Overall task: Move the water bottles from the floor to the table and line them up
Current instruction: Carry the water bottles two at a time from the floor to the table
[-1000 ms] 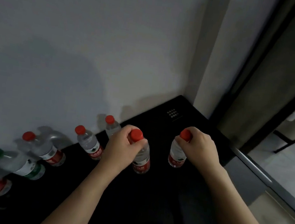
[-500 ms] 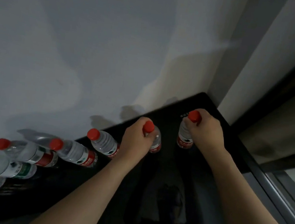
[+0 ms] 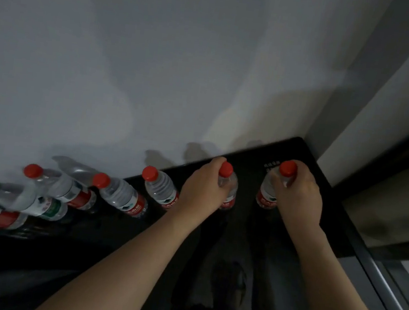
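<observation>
On the glossy black table, a row of clear water bottles runs along the wall. My left hand grips a red-capped bottle by its neck, its base on the table. Further right, my right hand grips another red-capped bottle at the neck near the far corner. Left of my hands stand three more red-capped bottles, then a green-capped bottle and others cut off by the left edge.
A pale wall rises right behind the row. The table's right edge meets a grey metal rail and a dark door frame. Small white print marks the table's far corner.
Both hands have carried their bottles away from me toward the wall and the far right corner, in line with the row. The camera has tilted and the view shifted.
</observation>
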A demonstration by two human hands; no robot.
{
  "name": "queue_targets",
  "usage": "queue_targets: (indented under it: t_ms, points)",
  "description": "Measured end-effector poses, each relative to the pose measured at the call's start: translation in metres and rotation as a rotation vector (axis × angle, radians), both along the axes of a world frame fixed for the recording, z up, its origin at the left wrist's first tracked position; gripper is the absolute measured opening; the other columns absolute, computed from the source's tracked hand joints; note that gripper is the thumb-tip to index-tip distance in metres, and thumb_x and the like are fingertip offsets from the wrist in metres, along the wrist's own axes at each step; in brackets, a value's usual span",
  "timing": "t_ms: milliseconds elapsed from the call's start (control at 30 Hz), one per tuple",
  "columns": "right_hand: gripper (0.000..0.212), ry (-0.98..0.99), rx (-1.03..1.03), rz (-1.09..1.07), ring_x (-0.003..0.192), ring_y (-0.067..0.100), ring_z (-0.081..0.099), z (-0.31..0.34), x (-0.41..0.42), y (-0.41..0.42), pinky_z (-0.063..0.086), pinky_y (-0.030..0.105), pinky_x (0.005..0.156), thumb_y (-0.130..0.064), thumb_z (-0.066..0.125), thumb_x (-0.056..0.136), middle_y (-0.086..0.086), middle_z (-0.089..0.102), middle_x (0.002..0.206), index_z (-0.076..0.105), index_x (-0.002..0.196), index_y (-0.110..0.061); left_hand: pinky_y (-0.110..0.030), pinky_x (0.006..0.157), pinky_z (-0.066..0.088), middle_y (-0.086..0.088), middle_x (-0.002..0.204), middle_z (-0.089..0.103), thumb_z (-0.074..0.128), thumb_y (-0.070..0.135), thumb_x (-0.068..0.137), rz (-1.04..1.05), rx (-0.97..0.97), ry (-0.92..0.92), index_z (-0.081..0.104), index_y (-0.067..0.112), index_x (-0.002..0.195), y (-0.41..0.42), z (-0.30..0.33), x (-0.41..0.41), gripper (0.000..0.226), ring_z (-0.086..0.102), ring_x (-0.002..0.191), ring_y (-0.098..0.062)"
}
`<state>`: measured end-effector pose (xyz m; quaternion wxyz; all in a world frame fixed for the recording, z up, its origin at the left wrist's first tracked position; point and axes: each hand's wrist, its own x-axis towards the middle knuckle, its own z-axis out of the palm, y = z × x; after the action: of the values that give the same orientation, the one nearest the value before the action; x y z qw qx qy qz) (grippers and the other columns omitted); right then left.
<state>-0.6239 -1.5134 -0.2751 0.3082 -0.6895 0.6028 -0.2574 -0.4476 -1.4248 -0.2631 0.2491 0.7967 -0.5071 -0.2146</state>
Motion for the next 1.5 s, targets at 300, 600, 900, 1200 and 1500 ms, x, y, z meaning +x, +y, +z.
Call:
queue_targets:
  t_ms: [300, 600, 900, 1200, 1500]
  points:
    - [0.057, -0.034, -0.321, 0.05, 0.112, 0.025, 0.052, 0.034, 0.03, 0.086, 0.038, 0.029, 0.088, -0.024, 0.066, 0.088, 0.014, 0.054, 0.123, 0.043, 0.137, -0.007, -0.041, 0.098, 0.052, -0.008, 0.135, 0.057, 0.053, 0.038, 0.098, 0.062, -0.161, -0.353, 0.041, 0.014, 0.145, 0.107, 0.034, 0.01, 0.054, 0.055, 0.124, -0.024]
    - [0.058, -0.065, -0.38, 0.407, 0.124, 0.024, 0.047, 0.072, 0.122, 0.23, 0.04, 0.04, 0.104, -0.02, 0.066, 0.085, 0.008, 0.051, 0.132, 0.043, 0.138, -0.012, -0.037, 0.094, 0.051, -0.006, 0.122, 0.062, 0.055, 0.032, 0.097, 0.207, -0.288, -0.528, 0.055, 0.01, 0.13, 0.271, 0.075, 0.08, 0.04, 0.06, 0.11, -0.023]
    - [0.056, -0.039, -0.405, 0.74, 0.121, 0.02, 0.051, 0.095, 0.224, 0.424, 0.043, 0.039, 0.105, -0.02, 0.067, 0.085, 0.004, 0.052, 0.13, 0.045, 0.136, -0.013, -0.041, 0.095, 0.051, -0.009, 0.121, 0.063, 0.059, 0.029, 0.095, 0.514, -0.265, -0.612, 0.058, 0.007, 0.127, 0.496, 0.095, 0.155, 0.039, 0.06, 0.109, -0.027]
    - [0.055, -0.053, -0.411, 1.148, 0.128, 0.018, 0.044, 0.111, 0.302, 0.558, 0.035, 0.035, 0.111, -0.024, 0.063, 0.088, 0.001, 0.049, 0.137, 0.044, 0.139, -0.018, -0.048, 0.093, 0.05, -0.019, 0.116, 0.064, 0.066, 0.018, 0.091, 0.909, -0.132, -0.619, 0.062, -0.001, 0.122, 0.67, 0.103, 0.186, 0.037, 0.062, 0.105, -0.038]
    - [0.056, -0.038, -0.331, 1.495, 0.131, 0.018, 0.039, 0.116, 0.363, 0.664, 0.031, 0.034, 0.111, -0.029, 0.057, 0.091, -0.004, 0.04, 0.142, 0.037, 0.143, -0.024, -0.047, 0.103, 0.044, -0.015, 0.136, 0.054, 0.054, 0.024, 0.099, 1.22, -0.026, -0.545, 0.055, 0.003, 0.135, 0.79, 0.114, 0.181, 0.041, 0.052, 0.123, -0.036]
